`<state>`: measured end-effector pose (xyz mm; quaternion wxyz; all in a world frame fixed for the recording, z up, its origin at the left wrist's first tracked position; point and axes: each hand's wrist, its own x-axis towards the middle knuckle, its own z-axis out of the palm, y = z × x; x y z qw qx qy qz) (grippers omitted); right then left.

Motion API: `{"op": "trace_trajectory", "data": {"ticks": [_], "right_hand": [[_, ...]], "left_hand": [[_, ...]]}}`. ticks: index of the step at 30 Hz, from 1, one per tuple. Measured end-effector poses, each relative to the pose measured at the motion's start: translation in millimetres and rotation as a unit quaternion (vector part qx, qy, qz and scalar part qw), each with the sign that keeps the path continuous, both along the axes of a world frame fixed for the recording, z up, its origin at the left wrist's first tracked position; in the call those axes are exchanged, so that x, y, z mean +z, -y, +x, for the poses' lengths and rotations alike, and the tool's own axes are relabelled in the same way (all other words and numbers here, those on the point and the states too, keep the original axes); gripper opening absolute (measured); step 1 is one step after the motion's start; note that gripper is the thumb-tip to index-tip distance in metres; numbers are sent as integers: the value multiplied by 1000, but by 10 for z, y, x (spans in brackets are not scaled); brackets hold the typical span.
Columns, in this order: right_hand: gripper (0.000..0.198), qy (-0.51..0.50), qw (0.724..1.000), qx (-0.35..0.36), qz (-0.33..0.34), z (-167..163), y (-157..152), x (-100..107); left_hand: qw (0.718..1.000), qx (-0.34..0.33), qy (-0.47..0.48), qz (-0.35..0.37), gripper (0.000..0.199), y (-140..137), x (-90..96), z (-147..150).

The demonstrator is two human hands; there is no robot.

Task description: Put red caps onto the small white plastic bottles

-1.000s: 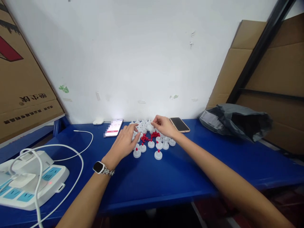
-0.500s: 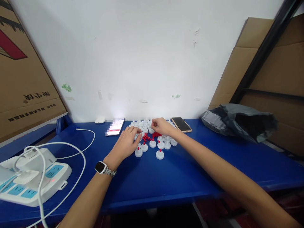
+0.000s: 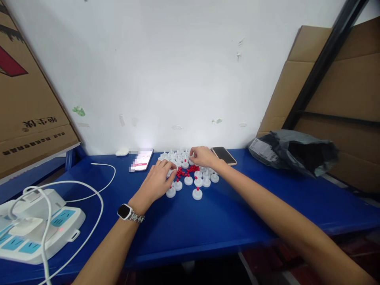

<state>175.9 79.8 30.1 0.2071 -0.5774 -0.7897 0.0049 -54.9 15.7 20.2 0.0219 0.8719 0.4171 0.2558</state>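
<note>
Our left hand [image 3: 156, 182] rests palm down at the nine o'clock edge of the cluster of white caps [image 3: 190, 168], its fingers curled together over one of them; whether it actually grips that cap we cannot tell. Our right hand [image 3: 204, 156] reaches in from three o'clock with thumb and forefinger pressed together, apparently pinching something small, too small to identify. The caps sit on the blue table [image 3: 208, 221] toward twelve o'clock, near the wall, with a loose heap of red plugs [image 3: 186, 170] in their middle; several caps at the six o'clock side already carry a red tip. A lit phone [image 3: 141, 160] lies at ten o'clock and a dark phone [image 3: 223, 155] at two o'clock. We judge the risks thus: a sweeping wrist could scatter the plugs, and they might roll off the table; a cap not held down could tip.
</note>
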Motion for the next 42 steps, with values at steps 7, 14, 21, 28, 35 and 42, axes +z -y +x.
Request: {"op": "trace_trajectory", "data": {"ticks": [7, 14, 21, 28, 35, 42], "right_hand": [[9, -117, 992, 36, -9, 31, 100, 11], [14, -330, 920, 200, -72, -169, 522, 118], [19, -223, 961, 157, -41, -203, 546, 20], [8, -69, 981, 144, -112, -159, 604, 138], [13, 7, 990, 120, -71, -215, 456, 23], [7, 22, 990, 111, -81, -226, 340, -42]], "left_hand": [[1000, 1, 9, 15, 24, 24, 5, 34], [999, -6, 29, 42, 41, 71, 9, 131], [1000, 3, 13, -2, 32, 40, -47, 57], [1000, 5, 14, -9, 33, 62, -46, 32], [1000, 2, 2, -19, 31, 44, -77, 51], [1000, -2, -5, -21, 32, 22, -113, 50]]}}
